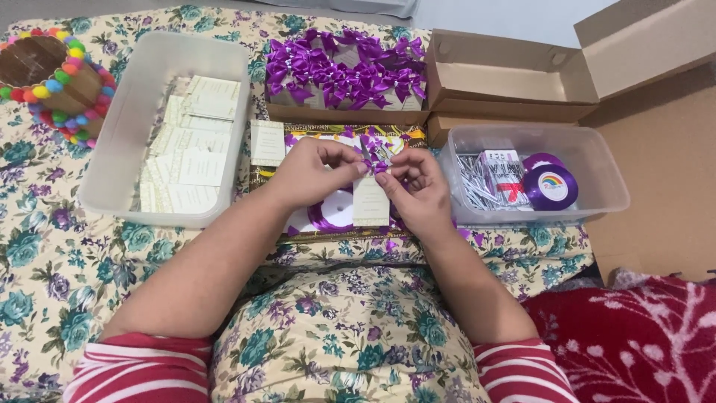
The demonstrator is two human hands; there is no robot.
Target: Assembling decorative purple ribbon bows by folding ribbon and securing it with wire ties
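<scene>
A floral cloth [45, 246] in cream, teal and purple covers the surface and carries everything. At the upper left of the frame a basket with coloured beads [48, 78] stands on it. Beside this lies a clear plastic tub of cream cards [168, 123]. In the upper middle is a tray of purple bows [343, 75], and at the right a clear tub with ribbon rolls [533, 175].
</scene>
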